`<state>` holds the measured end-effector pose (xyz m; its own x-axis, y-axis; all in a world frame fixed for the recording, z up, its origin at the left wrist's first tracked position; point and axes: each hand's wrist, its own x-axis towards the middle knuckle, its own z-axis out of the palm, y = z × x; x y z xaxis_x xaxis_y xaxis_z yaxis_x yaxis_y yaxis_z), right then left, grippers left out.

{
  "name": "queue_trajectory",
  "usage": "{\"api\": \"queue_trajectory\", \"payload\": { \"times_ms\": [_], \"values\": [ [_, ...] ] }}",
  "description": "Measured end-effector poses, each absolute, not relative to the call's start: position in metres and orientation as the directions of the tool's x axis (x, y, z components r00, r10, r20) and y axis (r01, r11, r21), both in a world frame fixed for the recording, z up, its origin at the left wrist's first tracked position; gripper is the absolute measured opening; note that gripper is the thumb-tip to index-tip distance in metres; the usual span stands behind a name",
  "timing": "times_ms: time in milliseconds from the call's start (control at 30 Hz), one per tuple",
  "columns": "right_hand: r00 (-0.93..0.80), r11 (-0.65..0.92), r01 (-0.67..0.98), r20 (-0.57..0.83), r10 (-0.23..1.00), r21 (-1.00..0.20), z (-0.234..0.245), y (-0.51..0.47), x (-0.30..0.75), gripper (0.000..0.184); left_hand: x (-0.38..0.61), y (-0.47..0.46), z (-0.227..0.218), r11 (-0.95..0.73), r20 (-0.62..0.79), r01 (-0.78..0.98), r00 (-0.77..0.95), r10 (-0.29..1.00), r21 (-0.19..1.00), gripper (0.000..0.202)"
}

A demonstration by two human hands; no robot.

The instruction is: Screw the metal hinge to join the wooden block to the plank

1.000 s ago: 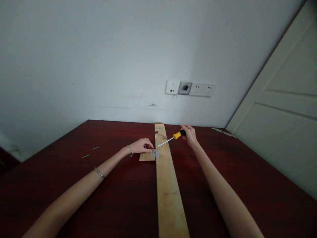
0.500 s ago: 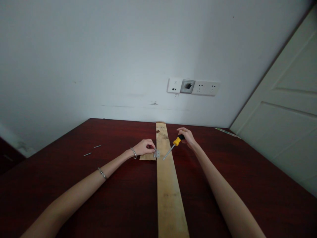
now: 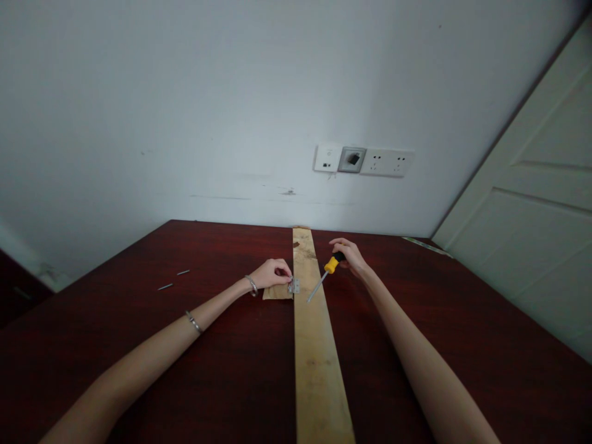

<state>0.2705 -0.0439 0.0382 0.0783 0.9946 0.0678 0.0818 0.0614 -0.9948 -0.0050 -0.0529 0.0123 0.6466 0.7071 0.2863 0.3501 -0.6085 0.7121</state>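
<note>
A small metal hinge spans the seam between a long wooden board and a short wood piece to its left. My left hand is closed in a pinch at the hinge's left leaf, thumb and fingertip together. Whatever lies between those fingertips is too small to make out. Over the board's right edge, my right hand grips a screwdriver by its yellow and black handle. Its shaft slants down to the left, the tip over the board, right of the hinge and apart from it.
Two thin metal rods, perhaps screws or bits, lie on the dark red tabletop at left. Behind stands a white wall with sockets. A white panelled door rises at right, and a narrow strip lies at the back right corner.
The view has shifted very slightly. The screwdriver's tip has dipped a little toward me; my left hand keeps its pinch at the hinge.
</note>
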Motion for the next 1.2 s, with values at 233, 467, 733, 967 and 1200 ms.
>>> {"api": "queue_trajectory", "payload": {
  "times_ms": [233,467,733,967,1200],
  "values": [
    [0.047,0.053,0.084,0.057,0.997,-0.995,0.039,-0.045,0.269,0.029,-0.006,-0.052,0.010,-0.587,0.274,0.348,0.639,0.719,0.731,0.009],
    [0.025,0.059,0.089,0.061,0.998,-0.994,0.041,-0.047,0.267,0.030,-0.006,-0.052,0.011,-0.554,0.245,0.367,0.622,0.744,0.748,0.012],
    [0.032,0.070,0.113,0.074,0.997,-0.991,0.041,-0.048,0.267,0.031,-0.006,-0.050,0.008,-0.525,0.224,0.360,0.619,0.753,0.771,0.015],
    [0.003,0.049,0.154,0.050,0.999,-0.987,0.044,-0.051,0.262,0.033,-0.006,-0.048,0.005,-0.516,0.225,0.350,0.613,0.757,0.782,0.016],
    [-0.058,-0.012,0.254,-0.028,0.998,-0.967,0.038,-0.052,0.253,0.029,-0.006,-0.050,0.008,-0.498,0.212,0.349,0.609,0.765,0.794,0.016]
  ]
}}
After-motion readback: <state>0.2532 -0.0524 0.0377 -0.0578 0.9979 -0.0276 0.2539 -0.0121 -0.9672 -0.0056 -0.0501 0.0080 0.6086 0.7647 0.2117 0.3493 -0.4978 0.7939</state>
